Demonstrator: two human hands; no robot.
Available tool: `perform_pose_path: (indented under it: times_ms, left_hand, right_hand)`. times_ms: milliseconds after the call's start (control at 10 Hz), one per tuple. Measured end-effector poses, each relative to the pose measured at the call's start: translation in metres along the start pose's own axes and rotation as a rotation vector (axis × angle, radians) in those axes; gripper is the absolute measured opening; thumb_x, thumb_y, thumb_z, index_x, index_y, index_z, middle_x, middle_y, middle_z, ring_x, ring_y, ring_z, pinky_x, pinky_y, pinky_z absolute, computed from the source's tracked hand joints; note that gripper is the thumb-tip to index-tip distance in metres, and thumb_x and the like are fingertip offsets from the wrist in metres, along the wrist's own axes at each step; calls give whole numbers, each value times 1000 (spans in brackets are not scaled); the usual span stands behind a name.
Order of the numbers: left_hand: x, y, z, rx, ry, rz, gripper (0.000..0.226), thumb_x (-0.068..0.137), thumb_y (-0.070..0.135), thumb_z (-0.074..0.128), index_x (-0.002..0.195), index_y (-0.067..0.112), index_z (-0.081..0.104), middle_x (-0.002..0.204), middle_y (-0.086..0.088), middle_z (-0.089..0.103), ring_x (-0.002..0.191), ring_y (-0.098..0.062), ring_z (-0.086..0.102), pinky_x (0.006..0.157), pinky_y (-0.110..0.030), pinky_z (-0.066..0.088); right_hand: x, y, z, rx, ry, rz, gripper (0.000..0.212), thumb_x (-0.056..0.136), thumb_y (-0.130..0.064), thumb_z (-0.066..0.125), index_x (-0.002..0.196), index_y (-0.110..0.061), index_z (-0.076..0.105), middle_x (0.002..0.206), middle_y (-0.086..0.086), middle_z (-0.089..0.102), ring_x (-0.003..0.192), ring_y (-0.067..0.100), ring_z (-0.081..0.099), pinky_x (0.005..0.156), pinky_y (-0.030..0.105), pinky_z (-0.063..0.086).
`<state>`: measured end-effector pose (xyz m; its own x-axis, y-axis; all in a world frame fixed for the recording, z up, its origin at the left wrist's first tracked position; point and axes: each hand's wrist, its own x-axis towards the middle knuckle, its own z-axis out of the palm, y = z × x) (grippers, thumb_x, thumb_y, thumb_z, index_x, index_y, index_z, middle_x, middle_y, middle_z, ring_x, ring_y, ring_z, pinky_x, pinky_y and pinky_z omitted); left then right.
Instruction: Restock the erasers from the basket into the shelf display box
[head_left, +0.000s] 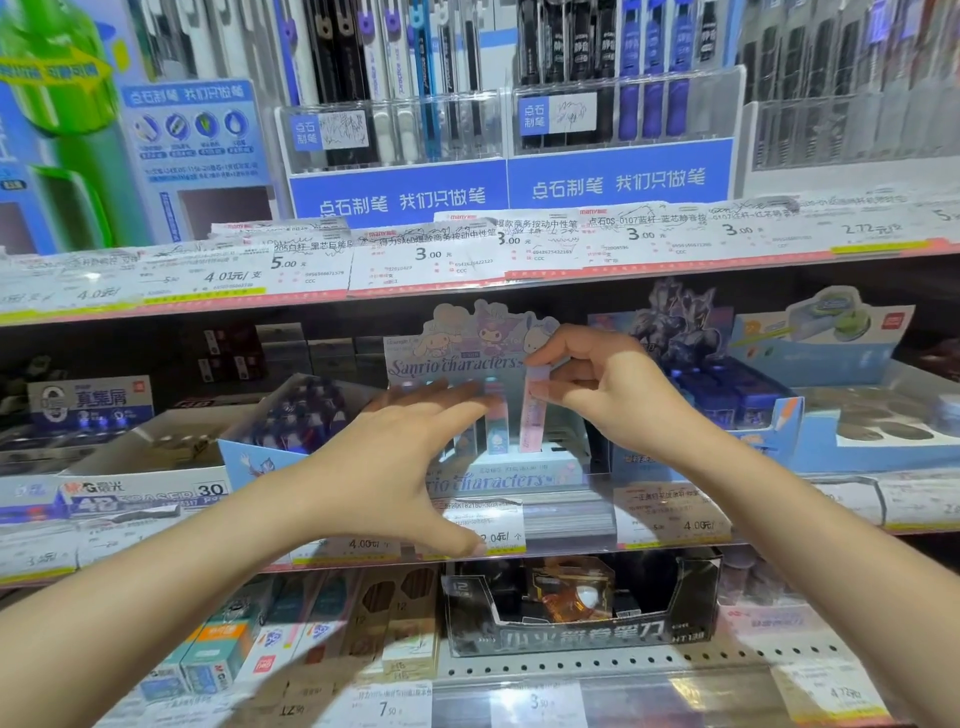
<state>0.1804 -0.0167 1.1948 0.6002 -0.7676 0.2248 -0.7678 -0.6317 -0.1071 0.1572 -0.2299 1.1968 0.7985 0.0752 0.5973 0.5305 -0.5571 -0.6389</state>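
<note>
Item: shelf unit, 3 tiers in view, with the Sanrio display box on the middle tier, 1 box, its printed header card upright behind. We judge the step in hand to be seating a stick eraser into the box; to do it well we keep the stick upright, line its foot over a free slot near the right end of the row, and let the other hand hold back the neighbours so none tips. Left hand: 1, fingers straight and spread, laid against the standing erasers, holding nothing. Right hand: 1, thumb and fingers pinched on the top of the pink eraser, which stands with its foot at the box's row. Erasers we can count: 1 held, about 3 standing beside it, others hidden by the left hand. Basket: 0 in view.
</note>
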Motion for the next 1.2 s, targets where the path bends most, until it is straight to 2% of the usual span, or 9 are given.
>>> perform_pose_path:
  times_ms: [100,200,300,400,500,700,900,1100,1200]
  left_hand:
    - [0,0,-1,7,-2,3,106,59,68,67,144,30,17,127,8,50,113,-11,45,90,-27,37]
    - [0,1,-2,-2,-2,7,106,59,67,67,144,30,17,126,8,50,113,-11,45,90,-28,38]
    - [0,1,-2,-6,-1,13,105,60,66,69,145,31,15,124,9,51,112,-10,45,91,-28,39]
    - [0,0,-1,-14,-2,17,106,61,65,69,145,31,15,125,9,50,112,-10,44,88,-26,37]
    - [0,-2,0,-25,-7,20,107,60,67,68,145,31,14,130,9,48,116,-10,43,90,-25,36]
    - [1,-5,-1,-55,-14,40,107,61,67,68,145,32,13,135,10,45,120,-9,41,94,-25,35]
    - [1,-8,2,-41,25,31,103,61,67,66,144,32,18,129,8,50,116,-12,46,93,-28,40]
    - [7,-12,8,-119,140,15,84,64,70,51,137,33,34,121,1,61,110,-16,54,91,-38,46]
    - [6,-11,16,-126,265,19,78,69,64,50,138,31,35,118,1,61,110,-19,55,91,-40,47]
  right_hand:
    - [-2,1,-1,-27,4,-5,17,81,0,65,89,-13,62,89,5,65,76,16,64,73,18,52]
    - [-4,1,2,-116,-47,-22,15,78,-1,67,88,-12,65,73,-3,65,63,5,60,60,9,47]
    - [-5,-1,3,-207,-65,-42,15,78,-7,64,90,-15,69,94,2,71,86,11,65,79,19,51]
    - [-5,-8,1,-232,-92,-31,34,67,-17,49,93,-13,71,116,-8,58,109,4,51,90,0,34]
    - [-4,-9,0,-246,-126,-24,44,60,-13,43,94,-13,70,120,-5,55,112,2,45,86,-10,23]
    - [-5,-4,2,-341,-151,-51,39,57,-9,42,86,-6,69,117,1,60,108,9,51,87,-7,25]
    - [-6,-11,0,-358,-177,-68,37,61,-16,46,91,-11,68,119,3,63,113,15,55,98,28,41]
    - [-27,-10,0,-337,-63,-141,45,73,-20,52,118,-21,57,117,-13,56,111,-2,47,92,1,29]
    - [-44,-7,-6,-265,17,-180,37,78,-20,55,115,-18,57,116,-8,58,110,-3,48,93,1,29]
